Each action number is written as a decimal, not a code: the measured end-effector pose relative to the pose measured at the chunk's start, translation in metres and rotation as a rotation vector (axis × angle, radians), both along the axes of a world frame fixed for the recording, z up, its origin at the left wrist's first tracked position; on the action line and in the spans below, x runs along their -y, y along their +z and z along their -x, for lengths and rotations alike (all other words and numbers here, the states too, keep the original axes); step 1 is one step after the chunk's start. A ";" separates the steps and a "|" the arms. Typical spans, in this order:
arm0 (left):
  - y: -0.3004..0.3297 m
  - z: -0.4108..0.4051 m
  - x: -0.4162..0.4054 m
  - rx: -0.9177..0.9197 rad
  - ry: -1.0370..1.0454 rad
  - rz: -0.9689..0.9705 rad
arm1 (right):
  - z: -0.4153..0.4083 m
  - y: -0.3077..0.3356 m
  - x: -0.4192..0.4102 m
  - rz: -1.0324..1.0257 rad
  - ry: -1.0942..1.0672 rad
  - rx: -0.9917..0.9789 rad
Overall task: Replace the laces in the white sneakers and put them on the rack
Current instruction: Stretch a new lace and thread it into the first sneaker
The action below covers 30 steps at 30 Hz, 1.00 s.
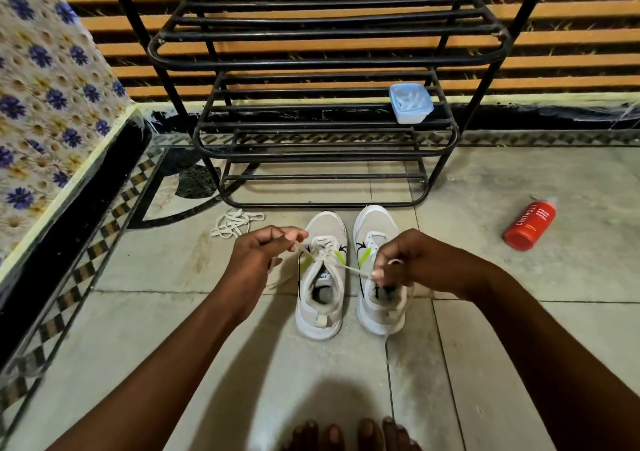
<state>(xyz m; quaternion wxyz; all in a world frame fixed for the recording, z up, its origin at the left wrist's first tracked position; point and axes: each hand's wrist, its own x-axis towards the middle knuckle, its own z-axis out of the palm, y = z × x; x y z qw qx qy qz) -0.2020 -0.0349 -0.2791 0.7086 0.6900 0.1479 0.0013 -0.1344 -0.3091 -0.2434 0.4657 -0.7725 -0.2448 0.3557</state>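
Observation:
Two white sneakers stand side by side on the tiled floor, toes toward the black metal rack [325, 154]. The left sneaker [322, 277] is laced with a white lace [323, 255]. My left hand [258, 260] pinches one end of that lace, drawn out to the left. My right hand [412, 260] pinches the other end, drawn to the right over the right sneaker [375, 239], and hides part of that shoe's opening. A loose pile of white laces [235, 222] lies on the floor left of the shoes.
A small clear plastic box [410, 102] sits on the rack's middle shelf at the right. A red bottle [530, 225] lies on the floor to the right. A floral-covered piece of furniture [52, 104] fills the left side. Toes [349, 436] show at the bottom edge.

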 end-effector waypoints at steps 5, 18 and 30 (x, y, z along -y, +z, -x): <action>0.000 -0.004 0.023 0.038 0.095 0.044 | 0.003 -0.013 -0.026 -0.351 -0.235 -0.014; -0.012 -0.008 0.021 0.195 0.043 -0.090 | 0.004 -0.043 -0.076 -0.429 -0.651 0.196; -0.004 -0.009 0.023 0.182 0.010 -0.142 | 0.003 -0.052 -0.085 -0.213 -0.536 0.473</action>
